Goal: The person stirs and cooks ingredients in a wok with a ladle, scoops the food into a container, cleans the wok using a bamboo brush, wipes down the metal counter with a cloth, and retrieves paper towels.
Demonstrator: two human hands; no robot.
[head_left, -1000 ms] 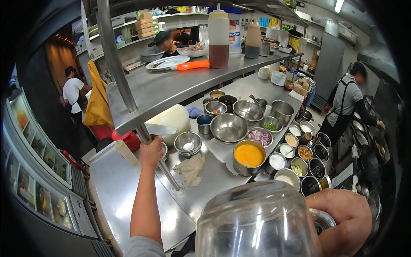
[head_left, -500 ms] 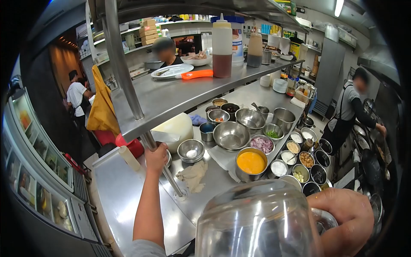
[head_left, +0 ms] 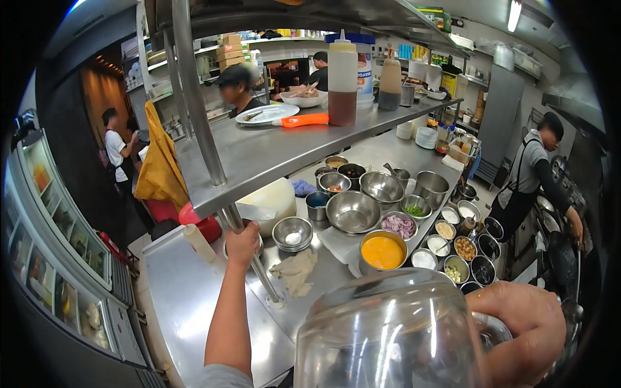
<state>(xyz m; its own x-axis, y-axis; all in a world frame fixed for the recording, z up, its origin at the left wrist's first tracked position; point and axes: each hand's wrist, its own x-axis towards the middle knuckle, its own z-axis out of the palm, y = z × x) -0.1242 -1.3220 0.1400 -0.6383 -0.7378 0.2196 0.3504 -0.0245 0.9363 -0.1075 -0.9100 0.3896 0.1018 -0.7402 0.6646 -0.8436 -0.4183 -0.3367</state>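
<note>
Container (head_left: 388, 333) | left hand (head_left: 242, 244) still clamped on post (head_left: 264, 278) | right hand's (head_left: 527, 317) grip unclear

The left hand (head_left: 242, 242) sat toward 8 o'clock, its fingers wrapped closed, the bare left forearm (head_left: 229, 317) rising from 7 o'clock and pointing just past 12. The right hand (head_left: 521, 326) loomed large at 4 o'clock, bent at the knuckles, its fingertips hidden.

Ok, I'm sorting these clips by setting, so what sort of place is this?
Probably a restaurant kitchen: pans at a cooking line, a squeeze bottle on a steel shelf, and a worker wearing an apron.
</note>
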